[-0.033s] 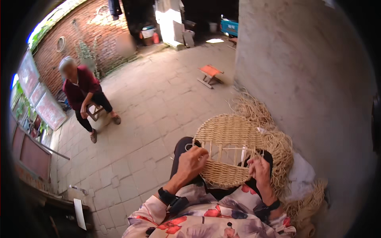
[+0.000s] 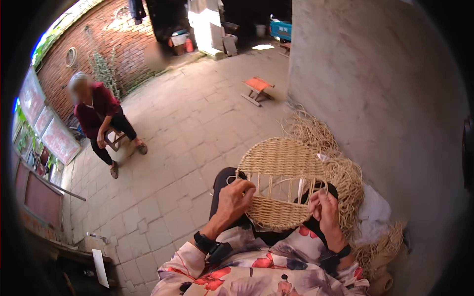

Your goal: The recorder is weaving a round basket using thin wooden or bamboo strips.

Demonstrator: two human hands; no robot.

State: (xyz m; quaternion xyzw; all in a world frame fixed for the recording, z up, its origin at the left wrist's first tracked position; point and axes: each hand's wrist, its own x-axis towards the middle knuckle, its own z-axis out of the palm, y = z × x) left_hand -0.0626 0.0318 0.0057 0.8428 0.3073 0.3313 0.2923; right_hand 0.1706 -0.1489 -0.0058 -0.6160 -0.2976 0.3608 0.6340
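An oval woven straw panel [image 2: 280, 159] rests across my lap, its upper and lower parts densely woven. Between them runs an open band crossed by bare upright strands. My left hand [image 2: 234, 201] has its fingers curled over the panel's left edge, where a thin cord loop stands out above the knuckles. At the right edge my right hand [image 2: 325, 212] is closed in a pinch, with a straw cord arching up just above its fingers. The fingertips partly hide what each hand holds.
Loose straw cord [image 2: 343, 185] lies heaped on my right, beside a white bag [image 2: 374, 214] and a grey wall [image 2: 375, 89]. A person [image 2: 98, 111] sits on a low stool at the left. Ahead stands an orange folding stool [image 2: 258, 85] on the paved floor [image 2: 182, 133].
The whole view has shifted slightly. My right hand has turned a little, and the cord by it now arches higher. The left hand stays at the panel's left edge.
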